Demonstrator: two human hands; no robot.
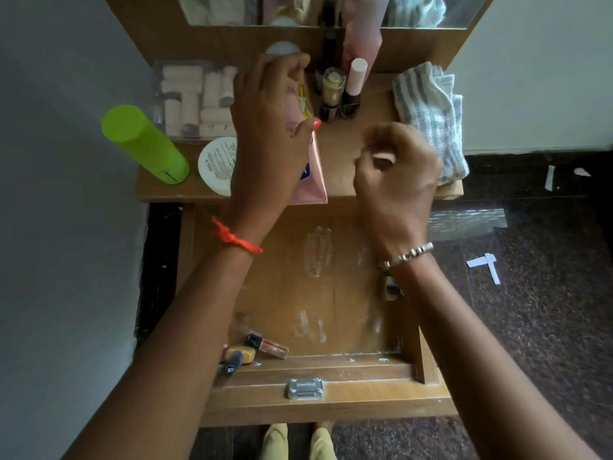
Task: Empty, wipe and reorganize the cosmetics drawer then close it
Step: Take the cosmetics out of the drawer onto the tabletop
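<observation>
The wooden drawer (318, 398) stands pulled out below the dresser top (345, 161). Its dusty floor holds a lip gloss tube (268, 346), a gold bottle (240, 355) and a black-capped tube (230, 365) at the front left, and a small dark item (391, 288) by the right wall. My left hand (268, 127) grips a pink tube (313, 175) over the dresser top. My right hand (398, 171) hovers blurred above the top with fingers curled, holding nothing that I can make out.
On the top sit a green bottle (142, 144), a white jar (217, 166), a clear box of small bottles (192, 97), upright nail polishes (333, 91) and a striped cloth (431, 117). A mirror (331, 9) stands behind. Paper scraps (484, 265) lie on the dark floor.
</observation>
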